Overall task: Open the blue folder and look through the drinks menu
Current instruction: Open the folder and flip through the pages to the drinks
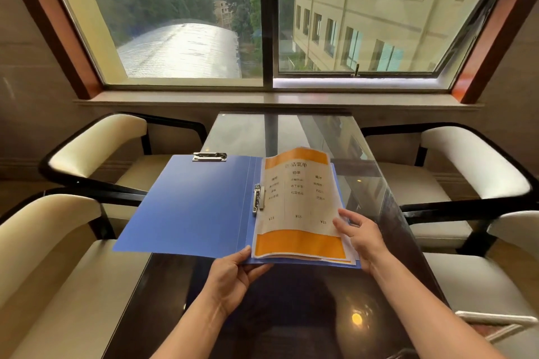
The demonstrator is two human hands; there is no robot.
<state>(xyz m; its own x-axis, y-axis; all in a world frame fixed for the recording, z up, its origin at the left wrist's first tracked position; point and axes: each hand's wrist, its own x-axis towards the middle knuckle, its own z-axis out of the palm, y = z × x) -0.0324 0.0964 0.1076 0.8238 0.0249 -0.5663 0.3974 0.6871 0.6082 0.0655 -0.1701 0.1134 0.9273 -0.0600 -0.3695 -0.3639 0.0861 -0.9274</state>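
The blue folder [189, 207] lies open, held up a little over the dark glass worktop [280, 131]. The left hand [230, 280] pinches its near edge, thumb on top. The drinks menu [297, 207], white with orange bands, sits on the right side under a metal clip [258, 198]. The right hand [361, 237] has its fingers spread on the menu's right edge. Cream chairs [96, 143] stand at both sides.

My left hand [233, 274] and right hand [361, 237] are both bare: no gloves, no rings, no watch or band at either wrist. My forearms are uncovered too, with no sleeve showing anywhere up to the frame's lower edge.
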